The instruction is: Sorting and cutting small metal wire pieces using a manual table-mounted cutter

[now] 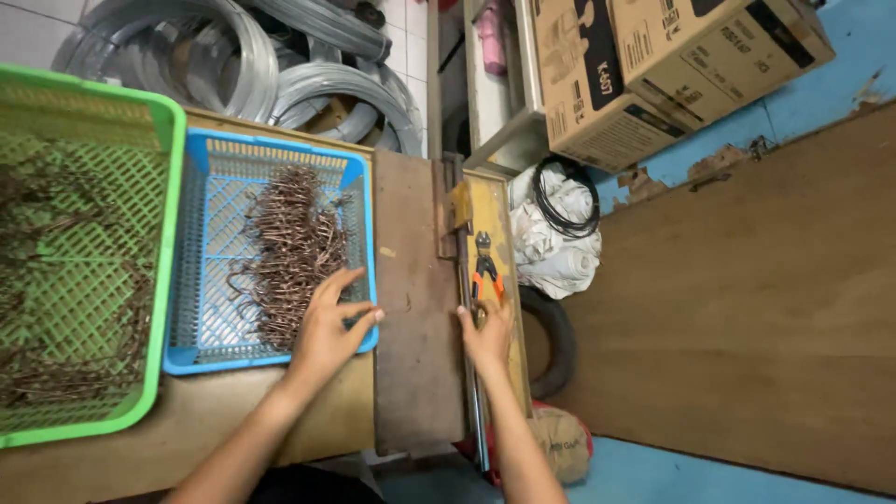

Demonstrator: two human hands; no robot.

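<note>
Our left hand point(329, 329) lies spread on rusty hooks point(291, 250) in the blue basket point(213, 329). Our right hand point(487, 334) curls over a rod point(476, 411) beside pliers point(485, 266); its grip we cannot tell.

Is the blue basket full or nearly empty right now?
Partly filled. A pile of brown bent wire pieces covers the middle of the blue basket, and bare mesh shows on its left side. The left hand reaches into the pile.

Two brown cardboard boxes point(653, 65) stand at the top right, tilted and pressed side by side. Each carries black printing, with a dark picture panel on the left one (its subject is unclear). Near the bottom edge lies a tan sack point(563, 444) with faint dark print.
</note>
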